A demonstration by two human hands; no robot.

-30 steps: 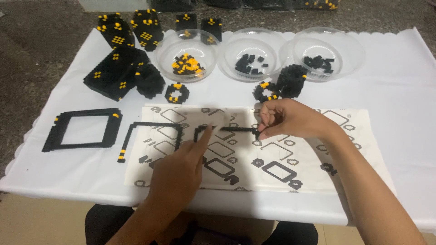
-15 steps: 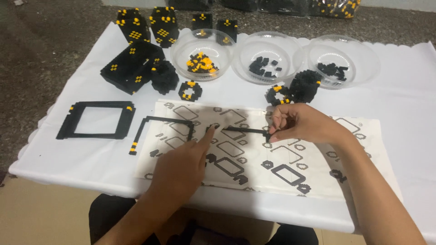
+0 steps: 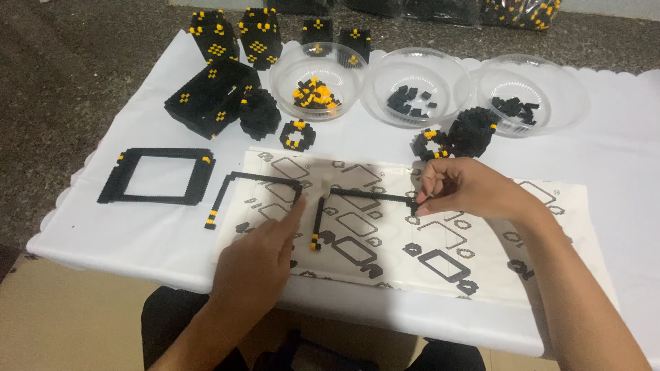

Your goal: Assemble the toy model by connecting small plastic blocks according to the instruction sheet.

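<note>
— Strip [image 3: 368, 197] of black bricks, where is it?
— On the sheet [image 3: 481, 275], at 6 o'clock from the middle bowl [image 3: 419, 86]. Right hand [image 3: 464, 189] pinches its right end; left hand [image 3: 258, 264] points one finger beside its left end, other fingers curled.

The thin L-shaped strip of black plastic bricks with a yellow end [image 3: 344, 206] looks matt and studded, lying on a flat white paper sheet printed with black outlines [image 3: 481, 240] that has a slight sheen. Beneath it, the white table cover with a scalloped edge [image 3: 124, 240] seems smooth and faintly creased, like thin cloth or plastic sheeting, though which one cannot be told. The three round clear plastic bowls [image 3: 419, 62] are glossy and see-through, and the floor of dark speckled stone [image 3: 69, 82] looks rough and dull.
</note>
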